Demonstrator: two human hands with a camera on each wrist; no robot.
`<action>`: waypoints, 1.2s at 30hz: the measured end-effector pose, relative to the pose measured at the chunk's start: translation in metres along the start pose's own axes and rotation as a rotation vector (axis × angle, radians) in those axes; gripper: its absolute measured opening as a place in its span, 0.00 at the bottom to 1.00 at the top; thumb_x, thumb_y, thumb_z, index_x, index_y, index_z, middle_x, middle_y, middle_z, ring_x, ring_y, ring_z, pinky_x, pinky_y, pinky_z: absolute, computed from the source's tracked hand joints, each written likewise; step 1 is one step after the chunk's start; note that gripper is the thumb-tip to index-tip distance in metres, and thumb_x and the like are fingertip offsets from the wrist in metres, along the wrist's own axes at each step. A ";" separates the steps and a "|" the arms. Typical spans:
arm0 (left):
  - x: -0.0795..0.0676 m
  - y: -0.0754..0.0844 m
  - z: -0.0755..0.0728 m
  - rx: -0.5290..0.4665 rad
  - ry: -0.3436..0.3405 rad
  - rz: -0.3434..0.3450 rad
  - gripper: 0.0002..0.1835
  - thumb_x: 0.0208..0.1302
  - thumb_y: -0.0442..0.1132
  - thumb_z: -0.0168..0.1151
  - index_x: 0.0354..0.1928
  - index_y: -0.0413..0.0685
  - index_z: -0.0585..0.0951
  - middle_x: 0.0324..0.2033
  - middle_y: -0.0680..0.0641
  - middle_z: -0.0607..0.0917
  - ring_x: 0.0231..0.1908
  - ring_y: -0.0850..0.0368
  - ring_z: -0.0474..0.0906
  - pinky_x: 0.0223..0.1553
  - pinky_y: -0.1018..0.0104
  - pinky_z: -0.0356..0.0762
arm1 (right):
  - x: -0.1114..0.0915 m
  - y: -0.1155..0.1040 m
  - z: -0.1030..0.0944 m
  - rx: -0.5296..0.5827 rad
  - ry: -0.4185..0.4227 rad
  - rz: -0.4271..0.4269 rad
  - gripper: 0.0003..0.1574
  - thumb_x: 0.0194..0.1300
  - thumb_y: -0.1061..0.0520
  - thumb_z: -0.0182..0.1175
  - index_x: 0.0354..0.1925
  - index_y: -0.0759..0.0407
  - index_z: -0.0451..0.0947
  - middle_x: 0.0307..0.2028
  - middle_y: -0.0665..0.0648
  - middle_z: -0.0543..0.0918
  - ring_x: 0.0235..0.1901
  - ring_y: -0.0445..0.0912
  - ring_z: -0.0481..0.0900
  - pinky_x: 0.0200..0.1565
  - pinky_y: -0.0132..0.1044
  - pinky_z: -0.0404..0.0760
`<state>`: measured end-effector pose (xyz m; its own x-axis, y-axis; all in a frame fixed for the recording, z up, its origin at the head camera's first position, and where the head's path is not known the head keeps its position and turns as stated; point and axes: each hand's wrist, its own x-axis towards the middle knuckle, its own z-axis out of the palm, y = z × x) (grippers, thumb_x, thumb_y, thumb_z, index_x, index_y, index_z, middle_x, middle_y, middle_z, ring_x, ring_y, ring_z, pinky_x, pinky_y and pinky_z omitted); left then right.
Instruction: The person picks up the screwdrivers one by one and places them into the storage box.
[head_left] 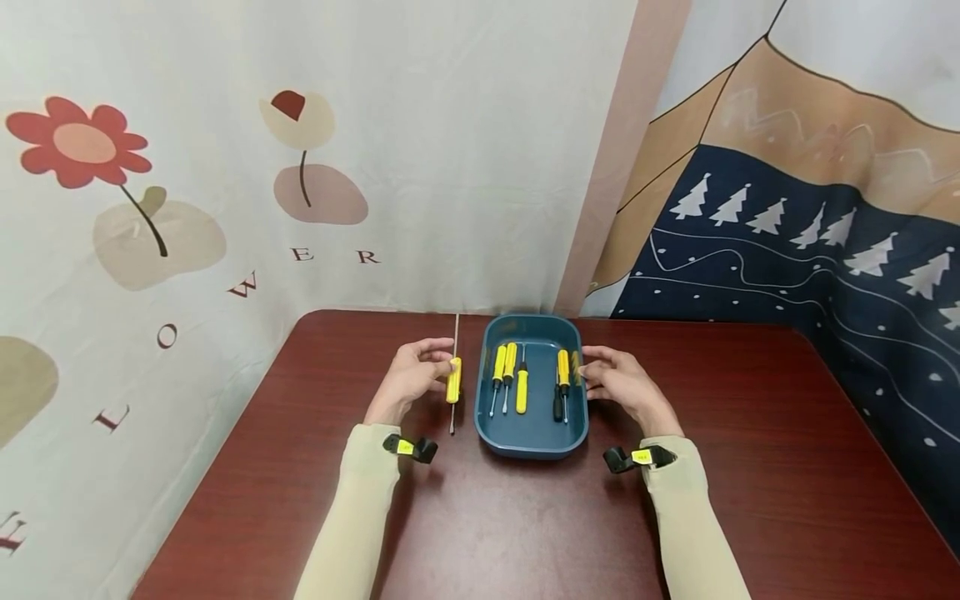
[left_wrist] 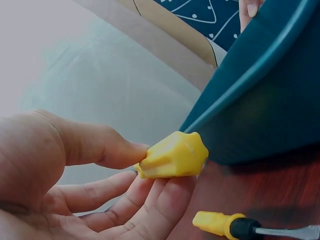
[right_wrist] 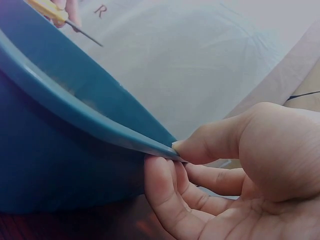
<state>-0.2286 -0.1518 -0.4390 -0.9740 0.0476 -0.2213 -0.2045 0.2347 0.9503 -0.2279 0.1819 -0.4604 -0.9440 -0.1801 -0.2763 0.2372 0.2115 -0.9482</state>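
My left hand (head_left: 411,377) pinches a yellow-handled screwdriver (head_left: 454,385) between thumb and fingers, its thin shaft pointing away towards the curtain. Below it on the table lies another yellow-handled screwdriver (left_wrist: 215,223) with a black collar; in the head view mostly its shaft shows. To the right stands a blue plastic bin (head_left: 534,433). The thumb and fingers of my right hand (head_left: 621,382) pinch its right rim, as the right wrist view shows closely. Inside the bin lie several yellow-handled screwdrivers (head_left: 522,392), some at the left and some along the right, beside a black-handled piece (head_left: 557,406).
The dark red wooden table (head_left: 495,533) carries the bin near its far edge. Behind hangs a pale curtain (head_left: 465,167) with flower prints, and at the right a navy cloth (head_left: 750,267) with white trees.
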 end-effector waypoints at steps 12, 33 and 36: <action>-0.001 0.002 0.008 -0.060 -0.046 0.005 0.22 0.59 0.29 0.61 0.56 0.46 0.76 0.39 0.43 0.79 0.31 0.56 0.81 0.36 0.54 0.84 | 0.003 0.004 0.003 0.017 0.008 0.006 0.30 0.65 0.59 0.55 0.65 0.57 0.63 0.47 0.67 0.78 0.33 0.47 0.79 0.36 0.38 0.84; -0.003 0.025 0.031 -0.038 -0.097 0.019 0.25 0.57 0.29 0.62 0.58 0.43 0.74 0.38 0.42 0.78 0.31 0.54 0.81 0.43 0.43 0.80 | 0.002 0.002 0.000 0.014 0.000 -0.003 0.32 0.66 0.60 0.55 0.66 0.60 0.61 0.46 0.67 0.77 0.32 0.45 0.78 0.36 0.37 0.84; -0.002 0.027 0.034 -0.027 -0.108 0.013 0.25 0.57 0.30 0.63 0.59 0.43 0.74 0.38 0.42 0.78 0.31 0.53 0.81 0.44 0.43 0.80 | 0.002 0.001 0.000 0.016 0.009 0.004 0.32 0.66 0.60 0.55 0.66 0.59 0.62 0.46 0.67 0.77 0.32 0.45 0.78 0.36 0.37 0.84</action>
<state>-0.2286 -0.1127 -0.4207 -0.9607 0.1553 -0.2300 -0.1959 0.2072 0.9585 -0.2295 0.1813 -0.4620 -0.9452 -0.1704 -0.2785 0.2442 0.1970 -0.9495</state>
